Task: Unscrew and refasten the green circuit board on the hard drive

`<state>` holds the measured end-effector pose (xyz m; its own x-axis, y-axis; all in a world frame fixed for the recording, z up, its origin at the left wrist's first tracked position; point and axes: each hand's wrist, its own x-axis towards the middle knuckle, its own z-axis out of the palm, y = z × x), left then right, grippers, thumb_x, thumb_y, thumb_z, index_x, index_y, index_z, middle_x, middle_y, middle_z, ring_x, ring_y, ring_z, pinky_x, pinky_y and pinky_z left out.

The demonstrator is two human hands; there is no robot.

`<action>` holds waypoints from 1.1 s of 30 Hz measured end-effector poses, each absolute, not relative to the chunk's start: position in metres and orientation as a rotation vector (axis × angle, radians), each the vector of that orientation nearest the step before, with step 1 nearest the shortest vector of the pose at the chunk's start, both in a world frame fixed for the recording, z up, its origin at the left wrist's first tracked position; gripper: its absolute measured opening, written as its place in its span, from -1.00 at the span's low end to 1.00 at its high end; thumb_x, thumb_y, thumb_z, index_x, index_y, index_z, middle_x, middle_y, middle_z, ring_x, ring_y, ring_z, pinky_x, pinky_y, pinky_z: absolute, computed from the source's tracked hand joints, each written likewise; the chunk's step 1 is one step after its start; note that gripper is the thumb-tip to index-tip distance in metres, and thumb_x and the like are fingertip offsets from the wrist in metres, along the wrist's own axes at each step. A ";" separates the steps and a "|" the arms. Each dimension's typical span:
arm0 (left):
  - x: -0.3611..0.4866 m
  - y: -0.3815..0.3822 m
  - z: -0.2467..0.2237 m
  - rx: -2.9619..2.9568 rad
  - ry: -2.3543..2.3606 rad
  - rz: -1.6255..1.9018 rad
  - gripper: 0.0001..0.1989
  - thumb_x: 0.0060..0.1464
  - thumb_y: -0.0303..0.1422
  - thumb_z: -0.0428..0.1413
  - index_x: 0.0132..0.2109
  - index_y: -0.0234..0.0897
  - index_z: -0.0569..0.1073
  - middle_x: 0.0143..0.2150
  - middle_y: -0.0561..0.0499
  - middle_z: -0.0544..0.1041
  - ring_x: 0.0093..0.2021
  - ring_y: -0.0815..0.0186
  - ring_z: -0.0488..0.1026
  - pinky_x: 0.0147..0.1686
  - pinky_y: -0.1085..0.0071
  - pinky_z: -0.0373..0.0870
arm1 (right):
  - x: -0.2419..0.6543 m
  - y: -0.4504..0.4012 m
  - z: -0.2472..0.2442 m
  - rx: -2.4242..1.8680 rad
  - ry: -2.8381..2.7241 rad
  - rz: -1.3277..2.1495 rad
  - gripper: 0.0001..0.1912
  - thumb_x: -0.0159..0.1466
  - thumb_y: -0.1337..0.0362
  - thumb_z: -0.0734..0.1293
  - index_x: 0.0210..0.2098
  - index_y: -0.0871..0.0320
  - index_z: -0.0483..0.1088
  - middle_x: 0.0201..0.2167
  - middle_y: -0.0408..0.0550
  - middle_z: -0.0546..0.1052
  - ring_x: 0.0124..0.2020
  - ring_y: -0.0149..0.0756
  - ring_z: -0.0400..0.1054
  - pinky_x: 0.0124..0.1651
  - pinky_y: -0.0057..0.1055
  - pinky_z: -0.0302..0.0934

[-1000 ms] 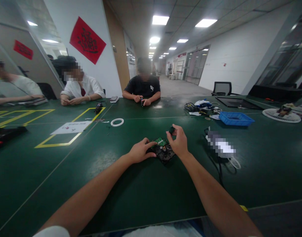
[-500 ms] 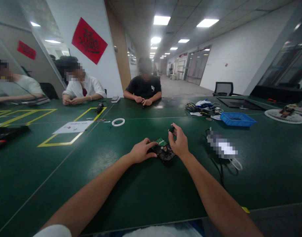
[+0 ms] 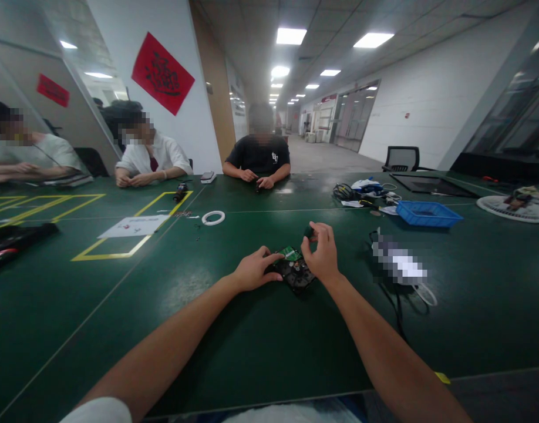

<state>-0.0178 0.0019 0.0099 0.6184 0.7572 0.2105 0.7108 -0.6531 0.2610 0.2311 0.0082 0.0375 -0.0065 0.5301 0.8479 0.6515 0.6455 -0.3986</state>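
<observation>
On the green table in front of me lies a black casing (image 3: 298, 281) with its insides bared and a green circuit board (image 3: 290, 254) along its far side. My left hand (image 3: 257, 270) grips the casing's left edge, fingers on the board's side and thumb lower down. Above the casing's right corner, my right hand (image 3: 323, 252) pinches a small dark rounded piece (image 3: 309, 232) between thumb and fingertips. The lower end of that piece is hidden, so I cannot tell its kind or whether it touches the casing.
To the right lie a blurred-out device with cables (image 3: 399, 264) and a blue tray (image 3: 429, 214). Behind them is a heap of cables (image 3: 361, 191). A white ring (image 3: 213, 218) and a paper sheet (image 3: 132, 226) lie to the left. Several people sit across the table.
The view has shifted slightly. Both hands keep nearly the same places on and above the casing, and the dark piece stays pinched in my right hand.
</observation>
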 end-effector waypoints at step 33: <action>-0.019 0.003 0.007 2.674 1.239 0.453 -0.29 0.17 0.19 0.07 0.37 0.05 0.27 0.05 -0.09 0.32 -0.04 0.13 0.44 0.00 0.20 0.42 | 0.233 0.008 0.035 -1.015 -1.654 -0.088 -0.58 0.35 0.17 0.33 0.16 0.09 0.28 0.00 0.12 0.40 -0.17 -0.16 0.45 -0.14 -0.10 0.52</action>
